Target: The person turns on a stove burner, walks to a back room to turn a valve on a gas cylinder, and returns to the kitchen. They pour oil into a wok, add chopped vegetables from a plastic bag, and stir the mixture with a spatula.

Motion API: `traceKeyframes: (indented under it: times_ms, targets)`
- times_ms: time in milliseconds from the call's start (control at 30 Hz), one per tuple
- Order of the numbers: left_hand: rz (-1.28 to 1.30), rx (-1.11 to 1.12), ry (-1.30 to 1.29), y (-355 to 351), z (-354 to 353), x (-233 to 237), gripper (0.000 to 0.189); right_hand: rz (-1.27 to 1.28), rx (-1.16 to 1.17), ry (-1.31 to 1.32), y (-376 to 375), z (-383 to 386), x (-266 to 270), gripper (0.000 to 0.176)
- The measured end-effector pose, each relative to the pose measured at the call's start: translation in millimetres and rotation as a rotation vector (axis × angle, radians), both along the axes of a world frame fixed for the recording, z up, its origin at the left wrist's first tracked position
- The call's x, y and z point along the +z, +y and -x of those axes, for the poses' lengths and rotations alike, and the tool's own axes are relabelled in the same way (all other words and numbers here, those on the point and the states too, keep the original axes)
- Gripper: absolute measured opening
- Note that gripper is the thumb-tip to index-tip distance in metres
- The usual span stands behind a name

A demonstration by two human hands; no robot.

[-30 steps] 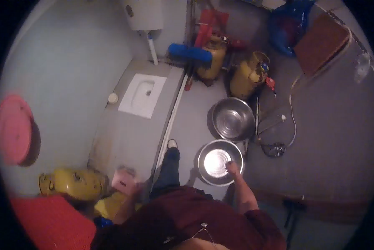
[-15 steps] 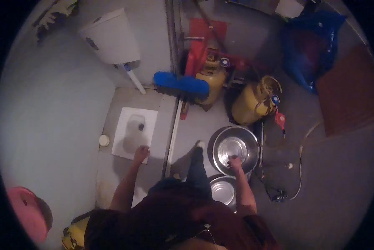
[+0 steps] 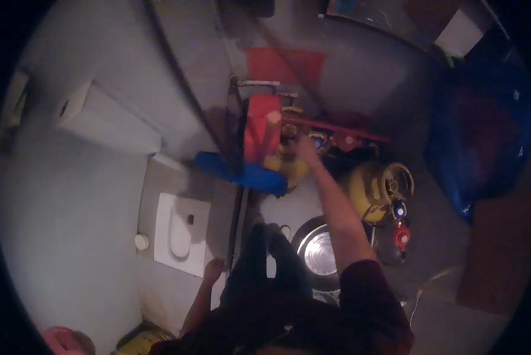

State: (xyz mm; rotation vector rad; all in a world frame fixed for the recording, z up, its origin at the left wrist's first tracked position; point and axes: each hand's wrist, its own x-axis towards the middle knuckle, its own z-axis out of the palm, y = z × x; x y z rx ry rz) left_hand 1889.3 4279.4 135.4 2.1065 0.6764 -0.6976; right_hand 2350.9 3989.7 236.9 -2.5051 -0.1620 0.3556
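My right hand [image 3: 305,148] reaches forward beside the red panel [image 3: 262,127] and the top of a yellow gas cylinder [image 3: 286,165]. Motion blurs its fingers, and I cannot make out whether they touch anything. Low at my side, my left hand [image 3: 214,269] hangs near the front corner of the white squat toilet [image 3: 197,236]; its fingers are too dim to read. A shiny metal basin [image 3: 319,251] lies on the floor under my right forearm, which covers part of it.
Another yellow gas cylinder [image 3: 366,189] with a red regulator [image 3: 401,238] stands to the right. A blue broom head [image 3: 242,176] lies across the front left. A large blue bag [image 3: 478,136] sits at the right, a white cistern [image 3: 108,118] on the left wall.
My right hand has left the metal basin and moved forward and up to the red panel and cylinder. The view has shifted forward; my left hand stays low by the toilet.
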Motion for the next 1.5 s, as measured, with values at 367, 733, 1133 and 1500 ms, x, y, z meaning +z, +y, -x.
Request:
traceKeyframes:
  times_ms: [367, 733, 1133, 1500]
  targets:
    - [0.379, 0.509, 0.140, 46, -73, 21, 0.027, 0.357, -0.017, -0.105, 48, -76, -102, 0.032]
    - [0.309, 0.335, 0.216, 59, -142, 18, 0.027, 0.260, 0.268, -0.139, 33, -92, -62, 0.024]
    - [0.277, 0.087, -0.146, 41, -183, 19, 0.022, 0.247, 0.338, -0.595, 26, -96, -116, 0.022]
    - [-0.067, -0.082, -0.787, -93, -336, 156, 0.078, 0.161, 0.471, -0.300, 19, -115, -103, 0.021]
